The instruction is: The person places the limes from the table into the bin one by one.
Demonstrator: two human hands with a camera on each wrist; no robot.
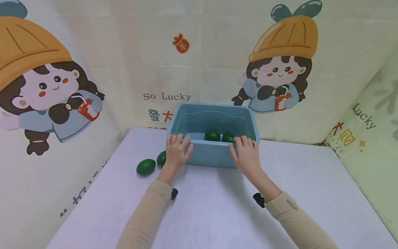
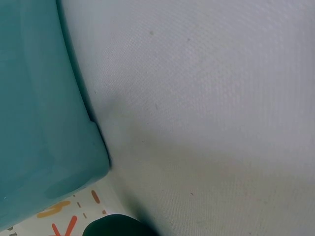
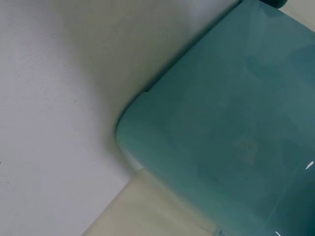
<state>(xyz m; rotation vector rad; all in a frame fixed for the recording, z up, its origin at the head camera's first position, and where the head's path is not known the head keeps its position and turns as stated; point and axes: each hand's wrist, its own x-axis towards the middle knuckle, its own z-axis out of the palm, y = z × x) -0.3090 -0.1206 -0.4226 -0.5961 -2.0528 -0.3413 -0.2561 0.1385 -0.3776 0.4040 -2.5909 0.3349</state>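
Note:
A blue plastic bin (image 1: 211,154) stands at the back of the table, its open top facing up. Over the left end of its near rim, my left hand (image 1: 176,152) hooks its fingers, thumb towards the middle. My right hand (image 1: 248,155) grips the same rim near the right corner. Inside the bin lie two dark green oval fruits, one fruit (image 1: 212,135) near the middle and another fruit (image 1: 228,137) beside my right fingers. Both wrist views show the bin's wall (image 2: 44,108) (image 3: 206,123) close up, with the fingers out of sight.
Left of the bin, a green oval fruit (image 1: 145,167) lies on the white-covered table (image 1: 205,207). A second fruit (image 1: 161,159) is partly hidden behind my left hand. Printed cloth (image 1: 214,52) hangs directly behind the bin and along both sides.

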